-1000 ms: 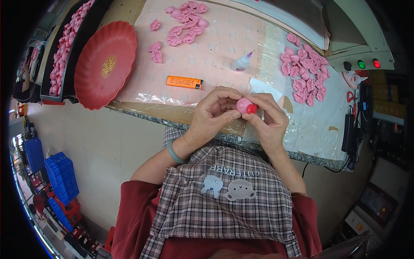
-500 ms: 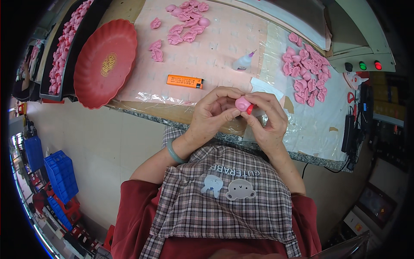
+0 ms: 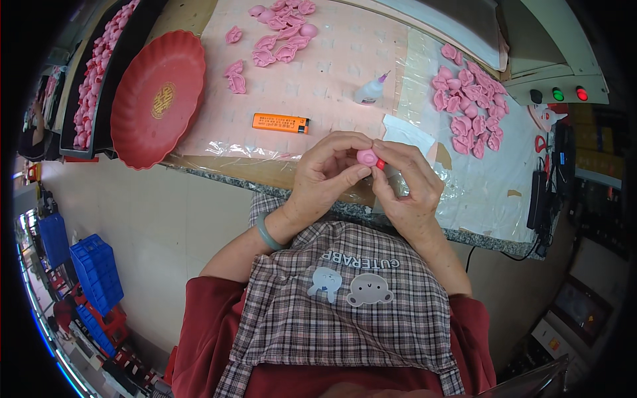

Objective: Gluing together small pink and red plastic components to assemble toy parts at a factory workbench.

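Note:
A small rounded pink piece with a red part [image 3: 367, 157] is pinched between my two hands above the table's front edge. My left hand [image 3: 332, 166] closes on its left side with thumb and fingertips. From the right, the thumb and fingers of my right hand [image 3: 410, 179] hold it near the red part. What exactly the piece is I cannot make out. Beyond my hands lie an orange lighter [image 3: 280, 123] and a small white bottle with a purple tip [image 3: 372, 89]. A white paper piece [image 3: 408, 132] lies just behind my right hand.
Loose pink shell-like pieces lie in a far group [image 3: 285, 53] and a right-hand pile [image 3: 468, 99]. A red scalloped dish [image 3: 192, 86] stands at the left, beside a black tray [image 3: 109, 109] of pink-and-red pieces. At the right are a metal housing with lights [image 3: 531, 89] and a black power strip [image 3: 535, 202].
The pink piece has turned slightly between my fingertips, so less of the red part shows. Both hands keep their hold, and the view has shifted a little.

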A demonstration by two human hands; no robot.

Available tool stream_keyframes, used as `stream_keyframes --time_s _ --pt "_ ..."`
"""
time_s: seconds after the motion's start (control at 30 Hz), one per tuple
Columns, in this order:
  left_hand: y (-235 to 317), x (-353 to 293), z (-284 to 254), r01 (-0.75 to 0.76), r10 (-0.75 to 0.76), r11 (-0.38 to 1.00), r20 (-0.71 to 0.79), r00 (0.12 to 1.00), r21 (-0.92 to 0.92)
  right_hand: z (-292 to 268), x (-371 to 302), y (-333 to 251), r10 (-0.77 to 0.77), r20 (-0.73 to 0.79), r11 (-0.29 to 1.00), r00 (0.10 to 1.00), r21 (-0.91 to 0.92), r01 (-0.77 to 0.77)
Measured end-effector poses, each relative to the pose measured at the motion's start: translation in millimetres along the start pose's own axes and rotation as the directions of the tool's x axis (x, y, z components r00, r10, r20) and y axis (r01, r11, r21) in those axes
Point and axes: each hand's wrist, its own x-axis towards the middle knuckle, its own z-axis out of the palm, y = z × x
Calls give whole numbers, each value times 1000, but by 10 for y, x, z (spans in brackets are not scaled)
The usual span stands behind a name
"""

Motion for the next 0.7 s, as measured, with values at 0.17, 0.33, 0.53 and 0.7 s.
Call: stream_keyframes --time_s 0.17,0.33,0.53,0.7 --pt "-21 -25 25 15 -16 999 -31 999 -37 5 -11 4 -5 20 999 1000 -44 6" --pt "-38 -22 37 -32 34 996 -15 999 83 21 -21 17 45 3 999 999 0 -45" --pt "-56 -29 57 -47 54 989 -50 997 140 67 -32 31 23 -24 999 999 -28 -24" --pt "-58 -14 89 -29 40 990 -74 996 140 64 -23 40 18 -16 999 1000 -36 -19"
